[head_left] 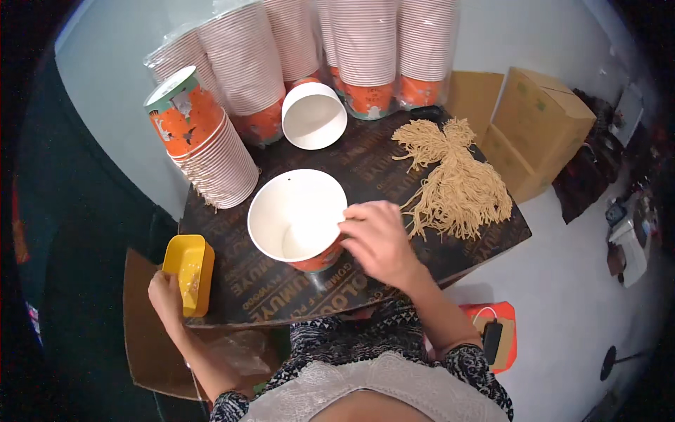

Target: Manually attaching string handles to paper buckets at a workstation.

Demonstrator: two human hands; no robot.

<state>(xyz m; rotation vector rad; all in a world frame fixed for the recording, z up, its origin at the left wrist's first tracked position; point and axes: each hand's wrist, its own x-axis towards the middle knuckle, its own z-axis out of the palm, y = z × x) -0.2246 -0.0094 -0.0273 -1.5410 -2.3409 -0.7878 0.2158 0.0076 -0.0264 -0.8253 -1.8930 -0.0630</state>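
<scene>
A large white-lined paper bucket [297, 211] with an orange printed outside stands upright at the middle of the table, a small dark hole near its far rim. My right hand [380, 239] pinches the bucket's right rim between thumb and fingers. At the table's left edge lies a yellow plastic tray [202, 281] with small pale bits inside. My left hand [166, 295] is at the tray's left side, fingers curled together; whatever they hold, if anything, is hidden. A bundle of tan cords [460, 186] lies to the right of the bucket.
An upside-down stack of orange buckets [214, 158] stands at the left. Another bucket [314, 119] lies on its side behind. Tall bagged bucket stacks [363, 49] line the back. Cardboard boxes [538, 133] stand at the right; an open carton [151, 352] sits below left.
</scene>
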